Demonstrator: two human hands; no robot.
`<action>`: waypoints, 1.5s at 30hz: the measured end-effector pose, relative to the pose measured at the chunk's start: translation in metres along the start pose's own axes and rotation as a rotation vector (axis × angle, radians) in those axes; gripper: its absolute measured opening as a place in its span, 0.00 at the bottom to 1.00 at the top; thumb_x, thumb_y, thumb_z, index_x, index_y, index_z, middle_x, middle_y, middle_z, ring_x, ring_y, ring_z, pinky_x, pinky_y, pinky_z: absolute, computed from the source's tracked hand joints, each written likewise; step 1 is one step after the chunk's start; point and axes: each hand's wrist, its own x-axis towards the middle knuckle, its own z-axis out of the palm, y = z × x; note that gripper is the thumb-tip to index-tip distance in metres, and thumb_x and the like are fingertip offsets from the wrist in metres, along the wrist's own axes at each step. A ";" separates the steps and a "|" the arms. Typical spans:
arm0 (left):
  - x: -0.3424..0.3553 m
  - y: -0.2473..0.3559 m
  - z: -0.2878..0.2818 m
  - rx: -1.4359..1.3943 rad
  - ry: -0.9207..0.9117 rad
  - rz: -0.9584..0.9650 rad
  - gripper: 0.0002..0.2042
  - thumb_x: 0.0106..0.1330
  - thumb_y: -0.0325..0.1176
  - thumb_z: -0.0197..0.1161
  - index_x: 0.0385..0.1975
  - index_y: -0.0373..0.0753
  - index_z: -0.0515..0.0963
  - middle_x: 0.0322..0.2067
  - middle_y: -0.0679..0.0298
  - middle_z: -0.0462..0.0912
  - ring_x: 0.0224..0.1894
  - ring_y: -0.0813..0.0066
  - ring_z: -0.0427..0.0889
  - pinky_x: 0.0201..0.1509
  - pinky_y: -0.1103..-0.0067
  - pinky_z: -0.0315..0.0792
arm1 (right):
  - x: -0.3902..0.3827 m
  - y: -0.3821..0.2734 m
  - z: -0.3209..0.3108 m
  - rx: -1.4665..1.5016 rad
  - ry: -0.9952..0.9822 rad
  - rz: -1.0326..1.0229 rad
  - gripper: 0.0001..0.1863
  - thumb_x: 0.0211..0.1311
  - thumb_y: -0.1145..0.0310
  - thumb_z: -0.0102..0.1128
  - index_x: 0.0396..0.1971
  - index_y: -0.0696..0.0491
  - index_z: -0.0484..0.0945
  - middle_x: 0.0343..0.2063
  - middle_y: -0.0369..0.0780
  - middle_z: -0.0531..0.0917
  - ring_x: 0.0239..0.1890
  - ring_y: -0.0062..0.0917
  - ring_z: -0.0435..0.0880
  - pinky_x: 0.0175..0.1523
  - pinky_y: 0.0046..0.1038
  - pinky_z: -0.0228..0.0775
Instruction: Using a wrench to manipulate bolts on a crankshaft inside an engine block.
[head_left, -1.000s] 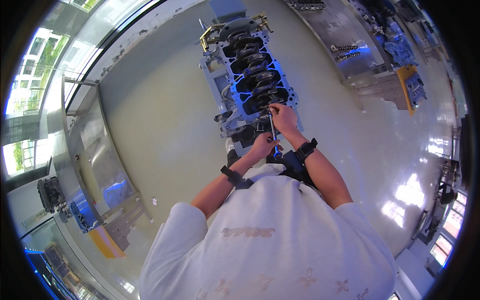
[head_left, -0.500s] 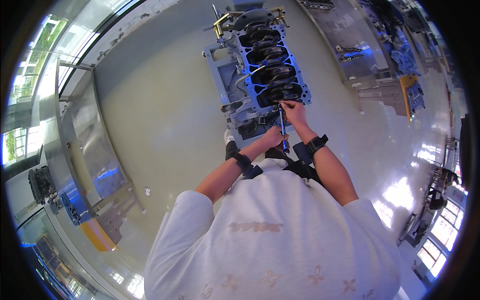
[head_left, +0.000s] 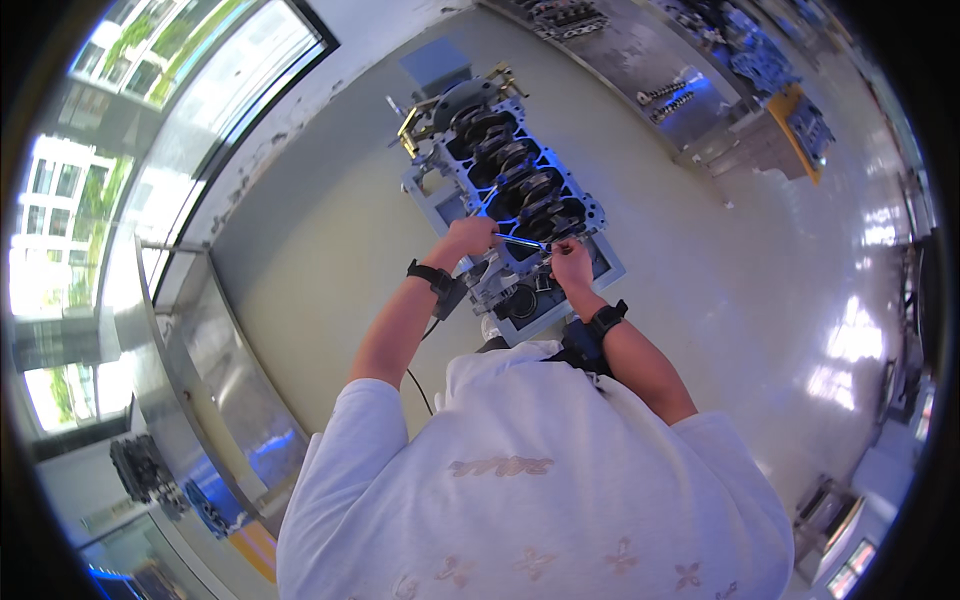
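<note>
An engine block [head_left: 591,212] lies with its crankshaft [head_left: 515,165] exposed, the near end turned toward me. Across that near end runs a slim chrome socket wrench [head_left: 522,241]. My left hand [head_left: 474,237] is closed round the wrench's left end, over the block's left side. At the other end, my right hand [head_left: 571,264] has its fingers pinched round the wrench head, close to the block's near right corner. The fingers hide the head and whatever it sits on.
A grey metal stand [head_left: 606,262] carries the block. A steel bench [head_left: 640,62] with camshafts [head_left: 668,98] is at the far right; another steel bench [head_left: 222,345] stands at the left. Windows [head_left: 70,190] line the left wall. A thin black cable [head_left: 420,392] hangs by my left arm.
My left hand has swung the wrench handle from pointing toward me round to the left. My right hand stays at the wrench head. The view has turned, so the block now appears slanted.
</note>
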 end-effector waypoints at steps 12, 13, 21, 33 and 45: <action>-0.056 0.049 -0.019 -0.021 0.175 -0.102 0.10 0.60 0.40 0.60 0.36 0.44 0.80 0.29 0.62 0.82 0.35 0.63 0.80 0.36 0.67 0.72 | 0.046 0.011 -0.004 -0.091 -0.103 -0.415 0.13 0.61 0.58 0.54 0.34 0.52 0.79 0.20 0.35 0.83 0.18 0.23 0.82 0.27 0.28 0.71; -0.069 0.057 -0.011 -0.128 0.229 -0.187 0.10 0.61 0.41 0.59 0.35 0.42 0.80 0.29 0.61 0.82 0.34 0.62 0.81 0.36 0.68 0.72 | 0.045 0.003 -0.007 -0.106 -0.145 -0.432 0.13 0.61 0.58 0.54 0.34 0.52 0.79 0.20 0.35 0.83 0.18 0.23 0.82 0.27 0.28 0.71; -0.087 0.132 0.105 -1.291 0.307 -0.398 0.07 0.69 0.31 0.49 0.34 0.35 0.72 0.24 0.61 0.80 0.20 0.73 0.80 0.23 0.76 0.73 | 0.056 -0.021 -0.024 -0.109 -0.384 -0.555 0.12 0.55 0.62 0.64 0.27 0.57 0.82 0.18 0.39 0.83 0.14 0.24 0.81 0.24 0.26 0.72; -0.061 0.180 0.152 -1.612 0.285 -0.293 0.05 0.69 0.28 0.48 0.39 0.32 0.65 0.26 0.54 0.80 0.24 0.61 0.83 0.26 0.73 0.77 | 0.051 0.000 -0.025 -0.143 -0.434 -0.398 0.11 0.54 0.58 0.63 0.30 0.51 0.83 0.23 0.39 0.84 0.24 0.29 0.84 0.32 0.31 0.73; -0.075 0.093 0.114 -0.897 0.086 -0.327 0.09 0.66 0.33 0.54 0.38 0.34 0.74 0.29 0.49 0.81 0.27 0.60 0.84 0.29 0.67 0.78 | 0.008 -0.006 -0.022 -0.064 -0.233 -0.164 0.10 0.57 0.61 0.63 0.31 0.53 0.83 0.18 0.35 0.81 0.14 0.19 0.78 0.20 0.22 0.67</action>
